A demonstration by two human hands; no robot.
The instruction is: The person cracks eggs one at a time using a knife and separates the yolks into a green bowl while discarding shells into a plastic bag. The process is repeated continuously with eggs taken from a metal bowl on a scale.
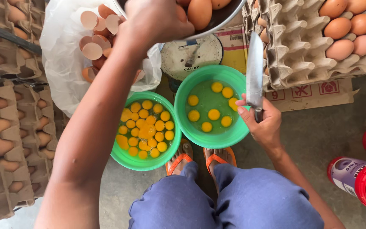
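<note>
The left hand reached far up into the metal bowl of whole eggs; whether it had closed on one could not be told. The right hand gripped a knife, blade pointing away, just above the right green bowl, so a cracked egg could drop straight in. The left green bowl held many yolks. Shells sat in a bag at the far left.

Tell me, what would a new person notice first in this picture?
Two green bowls on the floor catch the eye: the left bowl is crowded with yolks, the right bowl holds only a few. The right hand holds a knife upright beside it, and the left hand reaches into a metal bowl of eggs.
</note>
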